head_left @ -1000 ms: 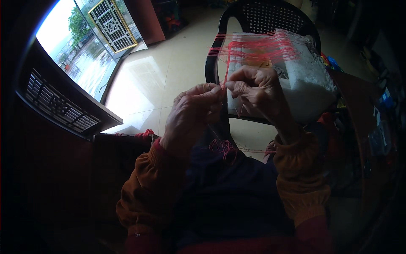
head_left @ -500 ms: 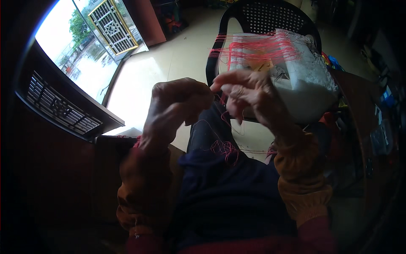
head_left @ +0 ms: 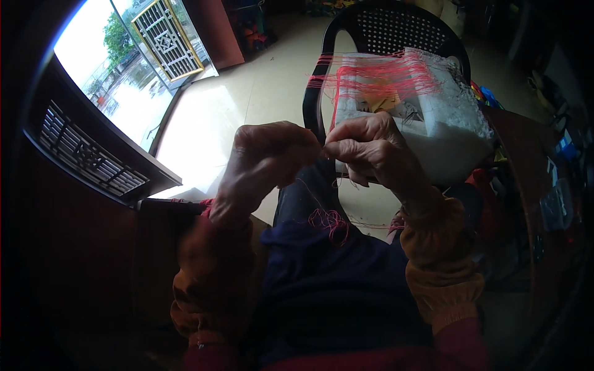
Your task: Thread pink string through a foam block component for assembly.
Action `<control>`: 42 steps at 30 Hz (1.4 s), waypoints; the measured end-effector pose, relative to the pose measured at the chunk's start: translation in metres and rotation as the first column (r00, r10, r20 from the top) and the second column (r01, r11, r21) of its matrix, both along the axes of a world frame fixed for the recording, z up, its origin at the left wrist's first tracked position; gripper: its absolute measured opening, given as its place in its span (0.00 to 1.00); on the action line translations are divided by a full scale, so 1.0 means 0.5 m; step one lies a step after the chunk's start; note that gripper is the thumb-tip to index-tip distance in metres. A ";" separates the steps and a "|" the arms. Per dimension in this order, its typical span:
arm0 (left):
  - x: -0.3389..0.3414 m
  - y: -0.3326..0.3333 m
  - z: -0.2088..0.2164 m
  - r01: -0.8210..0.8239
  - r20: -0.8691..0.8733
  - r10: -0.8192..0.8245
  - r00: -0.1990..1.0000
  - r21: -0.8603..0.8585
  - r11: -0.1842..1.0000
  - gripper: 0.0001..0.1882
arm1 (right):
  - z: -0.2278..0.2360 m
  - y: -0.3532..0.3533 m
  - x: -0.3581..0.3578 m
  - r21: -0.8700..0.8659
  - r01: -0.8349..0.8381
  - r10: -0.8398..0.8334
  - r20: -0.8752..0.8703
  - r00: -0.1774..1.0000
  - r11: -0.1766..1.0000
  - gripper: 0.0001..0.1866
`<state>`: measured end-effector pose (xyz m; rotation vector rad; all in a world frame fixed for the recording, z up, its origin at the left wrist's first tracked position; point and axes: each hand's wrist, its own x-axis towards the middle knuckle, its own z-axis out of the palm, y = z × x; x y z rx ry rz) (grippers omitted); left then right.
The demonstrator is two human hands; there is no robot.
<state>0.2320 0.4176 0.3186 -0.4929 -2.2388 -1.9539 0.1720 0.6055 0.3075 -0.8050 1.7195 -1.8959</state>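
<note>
My left hand (head_left: 266, 157) and my right hand (head_left: 371, 148) meet at the fingertips above my lap, both closed in a pinch. Thin red thread (head_left: 330, 224) lies in a loose tangle on my dark-clad leg, and a strand rises from it toward my left hand. The bit between the fingertips is too small to see clearly; thread runs to it. Beyond my right hand, a white foam block (head_left: 448, 133) rests on the black chair, with many red threads (head_left: 387, 74) stretched in rows across its top.
The black plastic chair (head_left: 402, 28) with a perforated back stands ahead. At the left is a dark grille panel (head_left: 86, 154) beside a bright open doorway. A brown table edge (head_left: 520, 148) with a clear plastic box (head_left: 557, 204) runs along the right.
My right hand's fingers have closed from a spread pose into a pinch against my left fingertips. The left hand has shifted slightly right.
</note>
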 end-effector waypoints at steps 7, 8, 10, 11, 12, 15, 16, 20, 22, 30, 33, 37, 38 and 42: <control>-0.015 -0.065 0.006 -0.034 -0.029 0.033 0.999 -0.035 0.999 0.20 | 0.003 0.012 -0.008 -0.055 0.031 -0.026 0.079 0.997 0.998 0.07; -0.015 -0.067 0.005 -0.038 -0.029 0.037 0.999 -0.034 0.999 0.20 | 0.003 0.012 -0.008 -0.059 0.031 -0.026 0.077 0.997 0.998 0.07; -0.017 -0.069 -0.002 -0.037 -0.114 0.029 0.993 -0.064 0.997 0.25 | -0.001 0.010 -0.009 -0.060 0.037 -0.032 0.077 0.997 0.998 0.07; -0.017 -0.068 -0.005 -0.037 -0.156 0.024 0.987 -0.079 0.996 0.27 | -0.003 0.008 -0.009 -0.062 0.047 -0.042 0.077 0.996 0.997 0.07; -0.016 -0.064 -0.003 -0.039 -0.156 0.026 0.987 -0.077 0.996 0.27 | -0.005 0.008 -0.009 -0.064 0.058 -0.053 0.077 0.996 0.996 0.07; -0.011 -0.034 0.008 -0.028 -0.264 -0.021 0.964 -0.182 0.983 0.09 | -0.003 0.009 -0.012 -0.074 0.045 -0.039 0.087 0.995 0.996 0.07; -0.010 -0.025 0.006 -0.029 -0.263 -0.020 0.964 -0.181 0.983 0.09 | -0.002 0.009 -0.013 -0.081 0.041 -0.033 0.093 0.995 0.996 0.07; -0.013 0.001 -0.007 -0.146 -0.287 0.051 0.956 -0.320 0.936 0.08 | -0.006 0.007 -0.013 -0.066 0.036 -0.029 0.093 0.995 0.997 0.07; -0.016 0.006 -0.014 -0.187 -0.360 0.041 0.932 -0.380 0.906 0.06 | -0.006 0.008 -0.013 -0.065 0.026 -0.020 0.094 0.995 0.998 0.07; -0.017 0.000 -0.017 -0.208 -0.342 0.065 0.937 -0.399 0.893 0.04 | -0.008 0.010 -0.017 -0.010 -0.022 0.022 -0.011 1.000 1.000 0.07; -0.014 -0.003 -0.017 -0.209 -0.323 0.089 0.942 -0.358 0.910 0.04 | -0.009 0.010 -0.017 0.018 -0.032 0.033 -0.045 0.998 0.999 0.07; -0.010 -0.004 -0.011 -0.188 -0.261 0.105 0.960 -0.319 0.929 0.04 | -0.004 0.014 -0.018 0.051 -0.118 0.122 -0.082 0.989 0.992 0.06; -0.008 -0.003 -0.007 -0.191 -0.246 0.106 0.963 -0.350 0.917 0.04 | -0.008 0.014 -0.020 0.023 -0.107 0.108 -0.069 0.992 0.994 0.06; -0.012 -0.003 -0.003 -0.088 -0.125 0.042 0.991 -0.393 0.915 0.04 | -0.008 0.013 -0.025 -0.033 -0.065 0.064 -0.028 0.998 0.997 0.06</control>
